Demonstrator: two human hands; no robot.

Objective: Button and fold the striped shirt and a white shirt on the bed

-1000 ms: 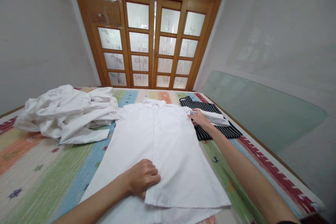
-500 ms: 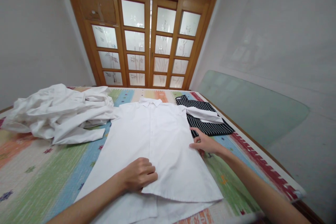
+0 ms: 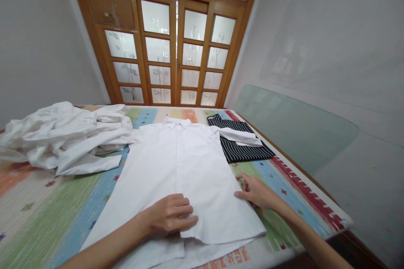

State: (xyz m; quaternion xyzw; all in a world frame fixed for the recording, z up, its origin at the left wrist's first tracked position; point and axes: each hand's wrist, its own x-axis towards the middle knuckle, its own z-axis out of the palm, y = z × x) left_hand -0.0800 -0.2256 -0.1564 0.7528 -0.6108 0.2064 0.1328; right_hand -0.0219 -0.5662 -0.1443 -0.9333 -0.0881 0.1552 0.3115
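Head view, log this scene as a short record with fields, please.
Shirt: white, spread out, collar at far end
Left hand: closed on shirt near hem
Right hand: at shirt's side edge, thumb and forefinger apart
Dark striped cloth: partly under a shirt sleeve
White pile: rumpled, left of shirt
Cover: multicoloured, beneath
Background: wooden doors

Shirt (image 3: pixel 202 176) beneath left hand (image 3: pixel 172 215) (curled), hidden.

Slim, bare forearms (image 3: pixel 118 238) taper to bare hands (image 3: pixel 172 215).
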